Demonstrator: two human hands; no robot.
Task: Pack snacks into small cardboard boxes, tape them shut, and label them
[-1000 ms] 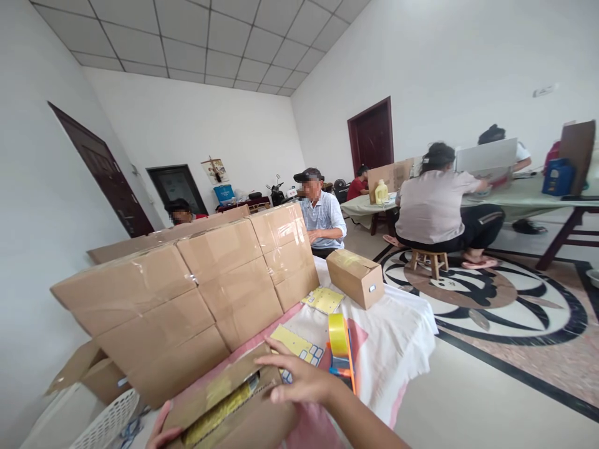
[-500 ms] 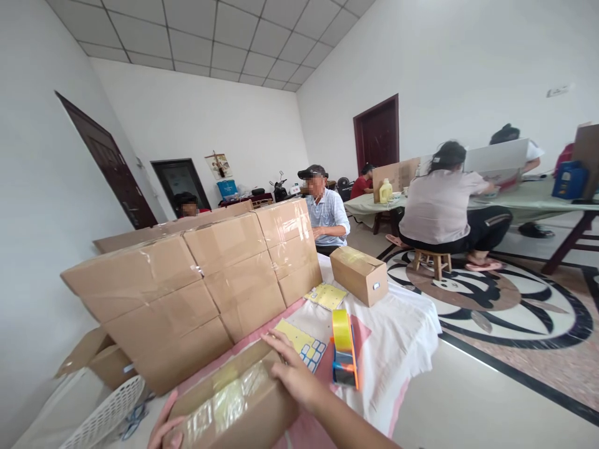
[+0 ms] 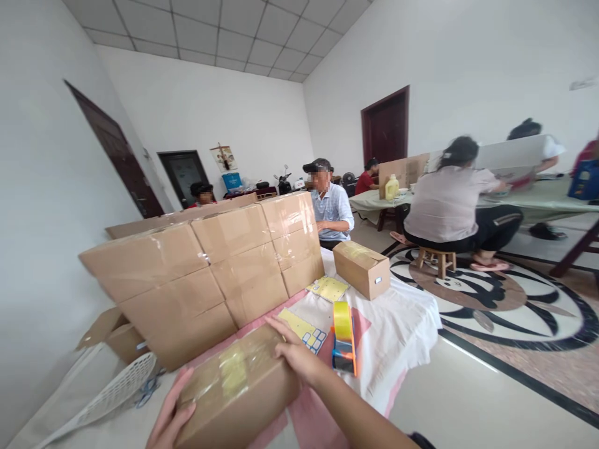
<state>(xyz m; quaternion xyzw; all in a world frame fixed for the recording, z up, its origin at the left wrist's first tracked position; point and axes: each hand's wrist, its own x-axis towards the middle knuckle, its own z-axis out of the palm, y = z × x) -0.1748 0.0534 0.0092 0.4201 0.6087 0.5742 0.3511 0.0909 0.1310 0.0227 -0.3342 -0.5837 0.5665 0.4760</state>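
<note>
Taped box (image 3: 238, 390) between both hands, left hand (image 3: 171, 418) cupping near end – right hand (image 3: 297, 355) flat on far end

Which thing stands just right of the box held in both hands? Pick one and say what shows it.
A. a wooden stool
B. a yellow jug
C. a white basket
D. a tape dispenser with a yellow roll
D: the tape dispenser stands upright on the cloth just beyond the right hand, which with the left hand grips the taped box.
</note>
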